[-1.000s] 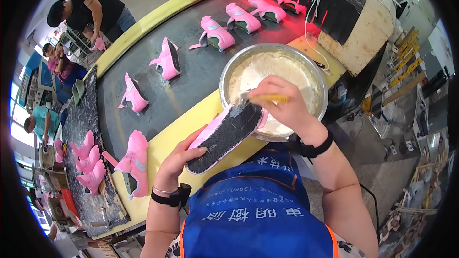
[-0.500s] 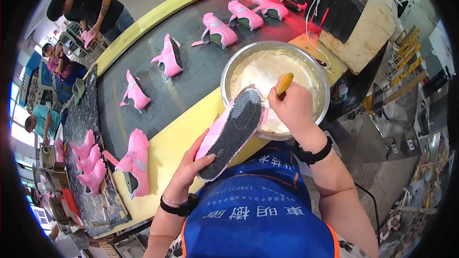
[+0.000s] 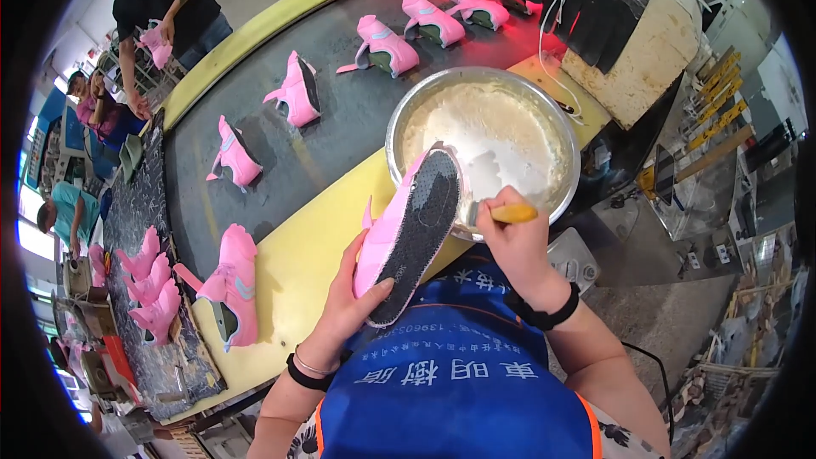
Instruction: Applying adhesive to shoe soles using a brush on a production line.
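Observation:
A pink shoe upper point(image 3: 416, 221) is in my left hand point(image 3: 350, 293), its black stitched underside turned up toward me and its toe end over the bowl's rim. The toe part of that underside looks wet and shiny. My right hand point(image 3: 514, 242) is closed round a brush point(image 3: 513, 213) with a yellow handle; its pale bristles are at the edge of the shoe's toe half. Beneath both is a wide metal bowl point(image 3: 571, 183) holding a creamy white liquid, with a streaked patch near the brush.
Several pink shoe uppers lie on the dark conveyor belt point(image 3: 280, 174), which runs to a red-lit, black-curtained opening point(image 3: 544, 13). Another upper point(image 3: 231, 285) lies on the yellow ledge point(image 3: 314, 246), with a stack of uppers point(image 3: 153, 289) beyond. Co-workers point(image 3: 161, 0) are at the far left.
The brush has moved down along the shoe's edge, its handle swinging from upright to pointing right. The shoe is slightly more upright. A co-worker has lifted a pink upper and reached out an arm.

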Motion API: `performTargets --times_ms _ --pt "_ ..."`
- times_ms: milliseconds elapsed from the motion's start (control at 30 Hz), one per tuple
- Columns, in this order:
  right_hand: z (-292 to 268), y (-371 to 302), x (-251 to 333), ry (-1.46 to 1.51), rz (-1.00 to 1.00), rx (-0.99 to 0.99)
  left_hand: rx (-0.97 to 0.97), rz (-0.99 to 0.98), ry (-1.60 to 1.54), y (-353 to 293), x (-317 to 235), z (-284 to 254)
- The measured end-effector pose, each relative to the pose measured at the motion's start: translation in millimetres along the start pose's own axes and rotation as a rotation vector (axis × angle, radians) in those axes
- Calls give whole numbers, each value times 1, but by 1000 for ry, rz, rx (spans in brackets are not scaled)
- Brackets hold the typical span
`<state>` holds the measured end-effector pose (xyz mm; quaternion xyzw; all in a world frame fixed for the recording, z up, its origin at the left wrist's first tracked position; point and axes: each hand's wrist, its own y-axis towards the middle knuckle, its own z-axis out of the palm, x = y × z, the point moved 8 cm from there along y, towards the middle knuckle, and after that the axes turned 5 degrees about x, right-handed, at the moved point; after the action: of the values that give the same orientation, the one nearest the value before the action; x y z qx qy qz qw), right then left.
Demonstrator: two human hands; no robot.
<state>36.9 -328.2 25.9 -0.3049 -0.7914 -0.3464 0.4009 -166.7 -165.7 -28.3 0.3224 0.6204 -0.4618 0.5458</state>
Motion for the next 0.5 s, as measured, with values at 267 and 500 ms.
performTargets --times_ms 267,500 --pt "-7 31 7 246 -36 -84 33 -23 -74 1 -4 5" --pt "17 -21 34 206 -82 91 27 -87 -127 1 2 2"
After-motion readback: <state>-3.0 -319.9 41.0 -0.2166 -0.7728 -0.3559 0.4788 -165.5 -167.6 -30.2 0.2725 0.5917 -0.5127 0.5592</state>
